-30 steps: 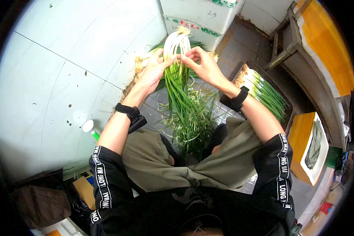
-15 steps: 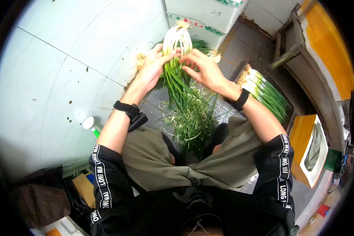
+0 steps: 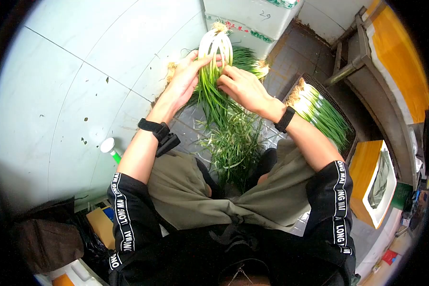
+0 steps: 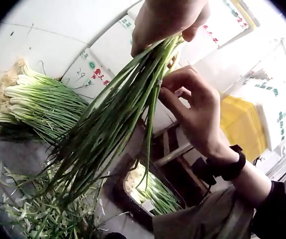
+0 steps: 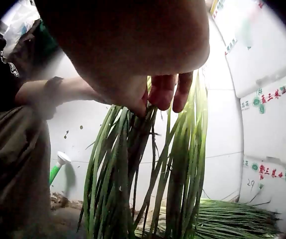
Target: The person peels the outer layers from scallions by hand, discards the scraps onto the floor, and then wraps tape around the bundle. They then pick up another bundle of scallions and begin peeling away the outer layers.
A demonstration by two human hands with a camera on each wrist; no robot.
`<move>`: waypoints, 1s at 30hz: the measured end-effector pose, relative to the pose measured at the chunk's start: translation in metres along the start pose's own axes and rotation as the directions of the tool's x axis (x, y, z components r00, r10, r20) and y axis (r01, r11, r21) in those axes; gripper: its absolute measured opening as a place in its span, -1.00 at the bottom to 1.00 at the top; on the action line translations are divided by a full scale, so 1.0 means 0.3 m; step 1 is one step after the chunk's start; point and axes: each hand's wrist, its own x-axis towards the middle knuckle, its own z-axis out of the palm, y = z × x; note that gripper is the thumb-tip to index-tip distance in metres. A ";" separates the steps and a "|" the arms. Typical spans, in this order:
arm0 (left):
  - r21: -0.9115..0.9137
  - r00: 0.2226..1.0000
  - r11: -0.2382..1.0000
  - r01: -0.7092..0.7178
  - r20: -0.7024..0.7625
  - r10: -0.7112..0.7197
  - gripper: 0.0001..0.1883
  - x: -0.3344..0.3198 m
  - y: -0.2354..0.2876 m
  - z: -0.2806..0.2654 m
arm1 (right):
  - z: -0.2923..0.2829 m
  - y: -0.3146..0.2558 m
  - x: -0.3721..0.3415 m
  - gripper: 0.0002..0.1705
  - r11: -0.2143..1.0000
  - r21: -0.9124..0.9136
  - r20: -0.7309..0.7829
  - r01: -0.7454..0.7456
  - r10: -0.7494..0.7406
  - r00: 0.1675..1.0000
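Upright in front of me, roots up and green leaves hanging down, is a bunch of green onions [image 3: 209, 88]. My left hand [image 3: 184, 80] grips it round the stems, the thumb across the front. At the bunch's right side, my right hand [image 3: 245, 91] has its fingers curled in, thumb and fingertips pinching at a green onion leaf. In the left wrist view the right hand [image 4: 195, 107] touches the stalks just below the left hand [image 4: 168, 22]. The right wrist view shows dark leaves [image 5: 118, 164] hanging below the right hand's fingers [image 5: 163, 94].
Beneath the bunch, a heap of stripped leaves [image 3: 233, 150] lies between my feet. More green onions [image 4: 38, 99] lie by the wall. A dark basket [image 3: 350, 131] of green onions stands at right, near a foam box [image 3: 374, 181]. White boxes [image 3: 245, 19] are stacked ahead.
The right hand first pulled back slightly from the stems with fingers spread, then came in lower on the bunch with fingers curled. My left hand has kept its grip.
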 end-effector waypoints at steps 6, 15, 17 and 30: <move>-0.030 0.999 0.999 -0.032 -0.021 0.031 -0.49 -0.003 0.027 -0.034 | 0.008 0.011 -0.053 -0.81 0.996 0.075 0.141 -0.039 0.028 0.990; -0.070 0.993 0.991 -0.115 -0.020 0.114 -0.49 -0.010 0.041 -0.071 | -0.006 0.039 -0.161 -0.83 0.943 0.189 0.408 -0.274 0.179 0.895; -0.062 0.994 0.992 -0.111 -0.029 0.109 -0.49 -0.012 0.041 -0.076 | -0.013 0.049 -0.179 -0.78 0.935 0.144 0.401 -0.324 0.244 0.883; -0.055 0.996 0.995 -0.077 0.036 0.079 -0.51 -0.016 0.049 -0.032 | -0.047 0.079 -0.102 -0.89 0.942 -0.301 0.357 -0.148 0.256 0.898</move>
